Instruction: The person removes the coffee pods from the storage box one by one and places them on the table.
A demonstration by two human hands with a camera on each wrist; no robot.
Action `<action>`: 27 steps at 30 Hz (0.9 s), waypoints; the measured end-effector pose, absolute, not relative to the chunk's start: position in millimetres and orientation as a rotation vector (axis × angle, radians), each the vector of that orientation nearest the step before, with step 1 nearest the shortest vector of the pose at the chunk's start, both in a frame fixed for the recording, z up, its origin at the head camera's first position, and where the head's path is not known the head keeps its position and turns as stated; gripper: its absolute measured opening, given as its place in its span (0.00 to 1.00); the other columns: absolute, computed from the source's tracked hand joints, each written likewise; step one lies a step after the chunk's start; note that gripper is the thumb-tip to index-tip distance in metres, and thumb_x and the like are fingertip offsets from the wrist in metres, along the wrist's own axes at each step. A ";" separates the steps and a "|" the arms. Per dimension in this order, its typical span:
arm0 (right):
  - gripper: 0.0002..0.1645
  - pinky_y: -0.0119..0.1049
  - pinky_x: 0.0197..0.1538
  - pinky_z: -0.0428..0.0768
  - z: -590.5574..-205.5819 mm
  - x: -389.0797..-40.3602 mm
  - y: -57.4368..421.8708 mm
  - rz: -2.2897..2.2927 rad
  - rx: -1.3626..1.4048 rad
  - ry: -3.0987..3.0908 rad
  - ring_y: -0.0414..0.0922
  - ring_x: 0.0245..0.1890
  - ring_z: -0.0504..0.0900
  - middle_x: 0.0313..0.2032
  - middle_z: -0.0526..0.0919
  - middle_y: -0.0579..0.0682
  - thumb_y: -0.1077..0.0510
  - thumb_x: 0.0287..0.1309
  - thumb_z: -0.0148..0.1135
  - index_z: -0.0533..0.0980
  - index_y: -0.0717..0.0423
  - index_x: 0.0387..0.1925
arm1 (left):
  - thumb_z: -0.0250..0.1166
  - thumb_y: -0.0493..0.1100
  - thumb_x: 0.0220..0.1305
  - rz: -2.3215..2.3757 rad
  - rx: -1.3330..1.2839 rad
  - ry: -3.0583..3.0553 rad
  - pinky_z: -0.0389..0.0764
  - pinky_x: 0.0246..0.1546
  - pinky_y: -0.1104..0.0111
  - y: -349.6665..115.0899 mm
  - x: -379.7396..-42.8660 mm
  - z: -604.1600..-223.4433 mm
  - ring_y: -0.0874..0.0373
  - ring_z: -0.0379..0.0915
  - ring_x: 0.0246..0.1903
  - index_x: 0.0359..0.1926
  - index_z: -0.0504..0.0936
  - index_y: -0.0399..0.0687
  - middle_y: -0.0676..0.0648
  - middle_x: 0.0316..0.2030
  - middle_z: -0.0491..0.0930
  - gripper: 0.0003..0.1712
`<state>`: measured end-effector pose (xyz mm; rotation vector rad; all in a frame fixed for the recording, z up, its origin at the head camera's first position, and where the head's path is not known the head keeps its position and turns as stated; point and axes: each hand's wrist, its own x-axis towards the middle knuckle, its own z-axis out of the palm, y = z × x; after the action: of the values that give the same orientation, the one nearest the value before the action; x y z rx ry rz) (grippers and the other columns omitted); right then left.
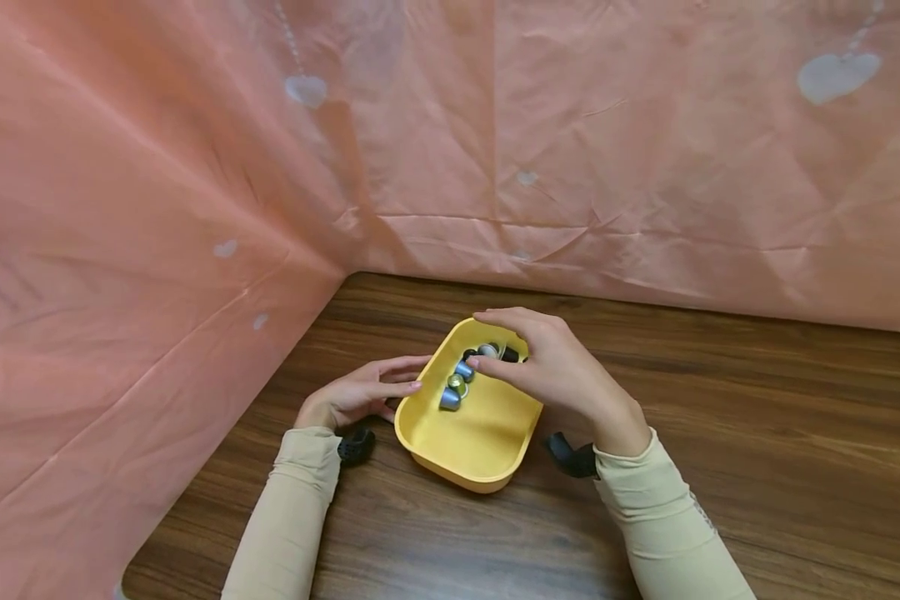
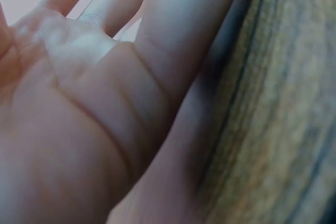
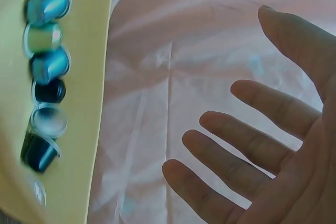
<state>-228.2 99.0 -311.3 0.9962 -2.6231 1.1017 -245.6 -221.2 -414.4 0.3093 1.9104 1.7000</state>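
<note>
A yellow rectangular tub (image 1: 487,437) with rounded corners stands on the table, turned slightly. Several coffee capsules lie in a row inside it: a blue capsule (image 1: 450,400), a green capsule (image 1: 457,383), another blue capsule (image 1: 464,370), then dark and pale ones, partly hidden. My left hand (image 1: 360,390) is at the tub's left wall, its thumb by the rim. In the left wrist view its fingers are extended. Above the tub's right side hovers my right hand (image 1: 558,362), fingers spread and nothing between them. The right wrist view shows the capsule row beside this hand, a black capsule (image 3: 41,153) among them.
Dark wood-grain tabletop (image 1: 757,433) spreads around the tub. A pink curtain (image 1: 645,150) with white hearts hangs behind it and down the left side. Black wrist straps (image 1: 356,447) sit at the cream sleeves (image 1: 288,508).
</note>
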 end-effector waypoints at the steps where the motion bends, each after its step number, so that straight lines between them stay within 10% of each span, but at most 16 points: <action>1: 0.36 0.54 0.72 0.78 -311.6 -229.3 95.5 1.113 1.002 -2.621 0.50 0.69 0.81 0.66 0.85 0.49 0.44 0.62 0.79 0.80 0.47 0.70 | 0.65 0.45 0.78 1.702 0.312 1.907 0.90 0.47 0.58 -221.6 -245.6 -414.7 0.53 0.82 0.61 0.84 0.63 0.55 0.38 0.79 0.68 0.38; 27: 0.27 0.52 0.65 0.83 -340.1 -256.4 39.6 0.949 1.108 -2.724 0.53 0.61 0.87 0.57 0.90 0.55 0.46 0.64 0.76 0.86 0.55 0.59 | 0.66 0.47 0.77 1.711 0.281 1.920 0.88 0.48 0.59 -216.5 -244.5 -417.8 0.54 0.77 0.66 0.83 0.65 0.54 0.41 0.80 0.66 0.38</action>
<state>-256.4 39.6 -340.1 1.1080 -2.7244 0.9494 -244.5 -216.5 -417.8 0.2813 1.9205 1.7106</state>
